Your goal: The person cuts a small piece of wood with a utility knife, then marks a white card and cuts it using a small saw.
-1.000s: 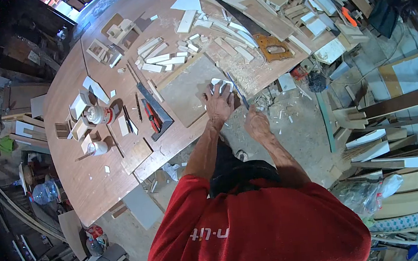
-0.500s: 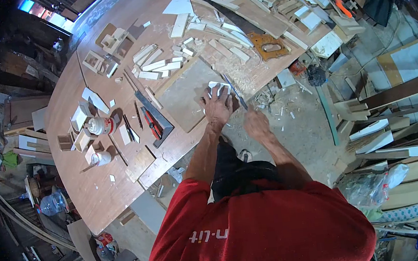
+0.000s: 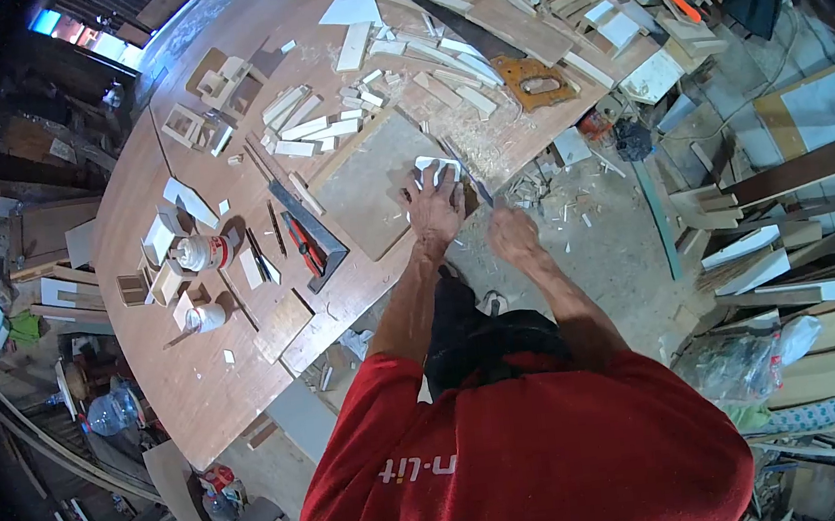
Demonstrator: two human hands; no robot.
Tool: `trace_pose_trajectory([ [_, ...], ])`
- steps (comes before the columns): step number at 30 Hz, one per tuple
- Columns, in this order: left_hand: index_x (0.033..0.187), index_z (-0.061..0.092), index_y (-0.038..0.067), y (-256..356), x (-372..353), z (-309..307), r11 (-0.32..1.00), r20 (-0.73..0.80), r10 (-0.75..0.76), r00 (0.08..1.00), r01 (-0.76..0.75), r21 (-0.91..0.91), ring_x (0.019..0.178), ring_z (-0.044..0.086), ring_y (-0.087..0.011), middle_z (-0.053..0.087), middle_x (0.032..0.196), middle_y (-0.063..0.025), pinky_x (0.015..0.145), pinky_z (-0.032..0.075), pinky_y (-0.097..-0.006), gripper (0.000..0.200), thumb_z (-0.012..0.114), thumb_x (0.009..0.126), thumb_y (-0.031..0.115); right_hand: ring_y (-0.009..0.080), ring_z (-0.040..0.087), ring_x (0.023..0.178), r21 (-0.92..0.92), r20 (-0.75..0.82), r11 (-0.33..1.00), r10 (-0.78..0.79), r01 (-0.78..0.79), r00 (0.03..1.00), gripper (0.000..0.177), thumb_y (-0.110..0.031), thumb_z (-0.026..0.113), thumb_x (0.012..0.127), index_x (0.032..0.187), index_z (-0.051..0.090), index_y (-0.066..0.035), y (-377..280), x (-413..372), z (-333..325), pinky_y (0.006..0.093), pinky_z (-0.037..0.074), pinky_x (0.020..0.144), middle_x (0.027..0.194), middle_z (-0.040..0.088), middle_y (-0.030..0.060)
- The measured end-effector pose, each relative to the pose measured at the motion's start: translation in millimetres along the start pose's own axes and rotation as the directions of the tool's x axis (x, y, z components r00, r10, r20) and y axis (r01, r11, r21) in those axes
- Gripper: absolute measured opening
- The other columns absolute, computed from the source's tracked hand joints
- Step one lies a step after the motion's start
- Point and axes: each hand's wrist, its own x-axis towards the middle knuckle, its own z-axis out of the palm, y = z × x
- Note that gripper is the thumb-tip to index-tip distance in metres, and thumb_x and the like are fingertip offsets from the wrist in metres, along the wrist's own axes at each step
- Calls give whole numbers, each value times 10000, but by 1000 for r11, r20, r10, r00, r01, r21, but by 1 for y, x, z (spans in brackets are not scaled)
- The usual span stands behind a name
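L hand [image 3: 433, 209]: grip spread, pinning white piece [image 3: 437, 165] at tabletop [image 3: 196, 362] edge. R hand [image 3: 512, 231]: grip closed on saw [image 3: 471, 181]. Best: press firm, stroke straight, fingers off blade.

Across your brown workbench [image 3: 176, 364], a pile of cut wood strips [image 3: 309, 128] lies near the far side, with a large handsaw [image 3: 493, 52] just beyond it, its brown wooden handle towards the bench edge. To your left, a steel square [image 3: 283, 195] lies beside a red-handled tool [image 3: 304, 246], and further left stand a white glue bottle [image 3: 201, 251] with a red label and a smaller white jar [image 3: 204, 317]. On the floor you have a clear plastic water bottle [image 3: 110, 411] at the left and stacked planks [image 3: 789, 255] at the right.
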Motion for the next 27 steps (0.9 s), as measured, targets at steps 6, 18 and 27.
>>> trace_pose_trajectory([
  [6, 1144, 624, 210, 4, 1, -5, 1000, -15, 2, 1000, -2, 13, 1183, 365, -334, 474, 1262, -30, 940, 277, -536, 371, 633, 778, 266, 457, 611, 776, 74, -155, 994, -69, 82, 985, 282, -135, 494, 829, 1047, 513, 43, 2, -7, 1, 512, 475, 725, 777, 606, 301],
  [18, 1150, 615, 205, 1, 3, -5, 1000, -33, 18, 999, -17, 20, 1172, 368, -340, 466, 1261, -41, 928, 291, -534, 389, 641, 765, 259, 469, 609, 773, 57, -129, 994, -87, 95, 988, 261, -115, 455, 826, 1004, 521, 63, 10, -11, 5, 547, 468, 691, 769, 605, 315],
  [27, 1140, 621, 201, 3, 2, -4, 999, -18, 25, 1000, -24, 34, 1175, 369, -326, 474, 1252, -42, 939, 277, -534, 380, 641, 766, 271, 495, 601, 793, 96, -133, 990, -86, 99, 987, 293, -101, 462, 815, 1068, 492, 44, 4, 13, 6, 540, 472, 725, 809, 597, 341],
])
